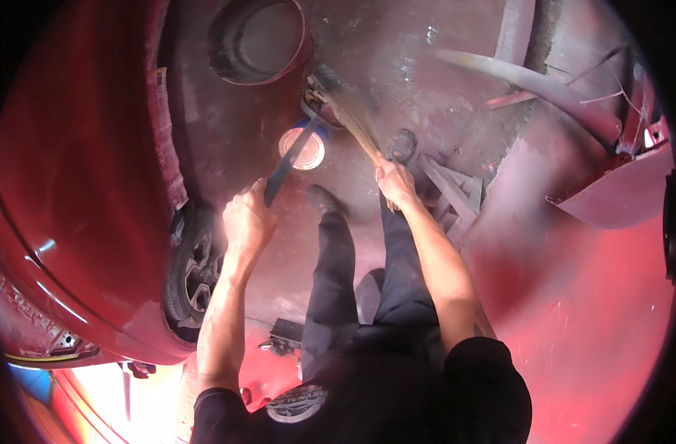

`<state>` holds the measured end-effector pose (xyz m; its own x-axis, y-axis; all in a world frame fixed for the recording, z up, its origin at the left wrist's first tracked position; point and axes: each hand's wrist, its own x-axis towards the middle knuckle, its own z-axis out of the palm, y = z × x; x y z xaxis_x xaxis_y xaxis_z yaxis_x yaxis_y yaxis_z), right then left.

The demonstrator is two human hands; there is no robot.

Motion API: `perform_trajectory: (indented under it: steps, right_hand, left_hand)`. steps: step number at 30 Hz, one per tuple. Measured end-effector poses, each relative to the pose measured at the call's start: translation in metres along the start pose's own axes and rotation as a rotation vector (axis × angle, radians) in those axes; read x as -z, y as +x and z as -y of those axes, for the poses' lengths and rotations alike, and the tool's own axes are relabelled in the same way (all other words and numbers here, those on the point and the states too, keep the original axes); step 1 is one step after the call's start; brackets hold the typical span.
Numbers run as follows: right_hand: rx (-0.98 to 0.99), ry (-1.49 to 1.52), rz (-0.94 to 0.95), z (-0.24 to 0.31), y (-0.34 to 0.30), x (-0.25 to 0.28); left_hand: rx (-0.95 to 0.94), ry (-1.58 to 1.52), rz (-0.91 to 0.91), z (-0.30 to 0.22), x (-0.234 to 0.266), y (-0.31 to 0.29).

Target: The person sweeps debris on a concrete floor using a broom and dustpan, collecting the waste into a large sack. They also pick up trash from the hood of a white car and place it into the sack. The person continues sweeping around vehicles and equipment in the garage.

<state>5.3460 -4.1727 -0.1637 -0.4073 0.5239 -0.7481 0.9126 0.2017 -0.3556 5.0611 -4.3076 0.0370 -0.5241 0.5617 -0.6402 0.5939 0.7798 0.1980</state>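
Note:
My left hand [248, 220] is closed round the near end of a dark, flat, long handle [285, 166]. Its far end runs past a round can [308, 154] with a blue side to a dark piece whose shape I cannot make out. My right hand [395, 182] grips a straw-coloured hand broom [356, 127], blurred toward its far end. That end meets or nearly meets the far end of the dark handle, just above the can.
A red car [79, 170] with its wheel [197, 270] fills the left side. A large round bucket [302, 44] stands beyond the can. To the right lie a metal frame [456, 189], a curved strip [530, 78] and a loose panel [619, 189]. A small dark box [285, 337] sits by my legs.

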Motion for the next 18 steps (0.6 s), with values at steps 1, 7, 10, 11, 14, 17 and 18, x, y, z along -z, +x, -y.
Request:
perform_trajectory:
  steps: [1,7,10,11,14,17,18]
  right_hand:
    - [-0.087,0.026,-0.002,0.000,-0.007,0.008]
    - [-0.288,0.481,-0.268,-0.043,0.027,-0.035]
    - [-0.220,0.715,-0.280,-0.035,0.073,-0.108]
    - [-0.253,0.727,-0.164,0.004,0.072,-0.103]
    - [-0.088,0.699,-0.108,0.028,0.077,-0.123]
    - [-0.042,0.476,-0.004,0.054,0.056,-0.093]
    - [-0.078,0.395,-0.008,0.053,0.049,-0.085]
  left_hand:
    - [-0.003,0.023,0.013,-0.006,0.008,0.002]
    - [-0.211,0.101,-0.049,-0.019,0.006,0.016]
    - [-0.244,0.136,-0.044,-0.041,-0.009,0.018]
    - [-0.179,0.133,-0.015,-0.042,-0.010,0.016]
    - [-0.130,0.094,0.010,-0.045,-0.004,0.015]
    - [-0.064,-0.015,0.060,-0.029,0.012,0.011]
    - [-0.064,-0.025,0.046,-0.019,0.011,0.009]
